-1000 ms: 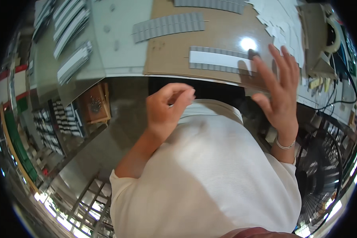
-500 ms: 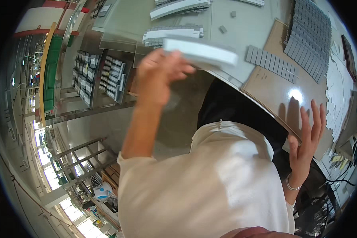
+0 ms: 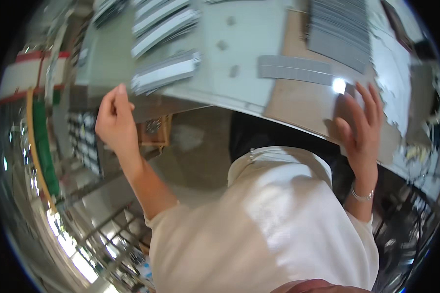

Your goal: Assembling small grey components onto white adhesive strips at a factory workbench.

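My left hand (image 3: pixel 115 117) hangs off the table's front edge at the left. Nothing is in it; its fingers are loosely bent and apart. Closest to it lies a small stack of grey and white strips (image 3: pixel 166 73), slightly blurred, on the pale tabletop (image 3: pixel 244 39). Over at the right, my right hand (image 3: pixel 364 122) is open with fingers spread, above a brown board (image 3: pixel 298 105). Whether its fingertips touch the board I cannot tell. A grey segmented strip (image 3: pixel 296 69) lies just beyond that hand, partly on the board.
More strip stacks (image 3: pixel 164 24) lie at the far left of the table. A large grey segmented sheet (image 3: pixel 340 34) covers the board's far part. Small grey pieces (image 3: pixel 222 45) dot the middle. White jagged-edged sheets (image 3: pixel 388 73) lie right. A rack of strips (image 3: pixel 84 139) stands left.
The blurred white strip piece has left my left hand, which has moved left and down. A white-faced stack now lies near it. My right hand has shifted slightly, and the view has turned.
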### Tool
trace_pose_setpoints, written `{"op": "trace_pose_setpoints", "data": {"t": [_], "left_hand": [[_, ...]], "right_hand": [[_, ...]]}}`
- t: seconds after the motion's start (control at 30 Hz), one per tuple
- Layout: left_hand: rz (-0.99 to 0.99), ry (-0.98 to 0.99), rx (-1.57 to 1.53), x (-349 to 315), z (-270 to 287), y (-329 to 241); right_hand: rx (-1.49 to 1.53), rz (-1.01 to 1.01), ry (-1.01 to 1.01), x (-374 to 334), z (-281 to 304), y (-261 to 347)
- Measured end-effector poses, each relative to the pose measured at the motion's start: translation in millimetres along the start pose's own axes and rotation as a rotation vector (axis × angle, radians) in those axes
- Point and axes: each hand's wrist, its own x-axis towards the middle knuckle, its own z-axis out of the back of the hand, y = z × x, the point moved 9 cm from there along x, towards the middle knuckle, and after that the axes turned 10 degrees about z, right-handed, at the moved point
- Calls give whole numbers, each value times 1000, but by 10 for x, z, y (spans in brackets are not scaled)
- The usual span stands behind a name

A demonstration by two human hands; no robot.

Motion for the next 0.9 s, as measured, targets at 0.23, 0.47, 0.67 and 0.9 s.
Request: {"op": "trace_pose_setpoints", "data": {"t": [0.23,0.47,0.67,0.9], "left_hand": [[-822,387,-141,-1341,-1171,-1379],[-1011,583,76,-1888,-1596,-1562],[-1080,745,44,-2296,-1643,-1672],[-1043,745,-138,-2529,-1578,-1708]], "right_hand": [[-14,-85,-293,-69,343,-228],[-303,-279,-335,-530,748,-862],[-423,-197,-241,-381,716,-1453],[-661,-186,21,-24,602,-1452]]}}
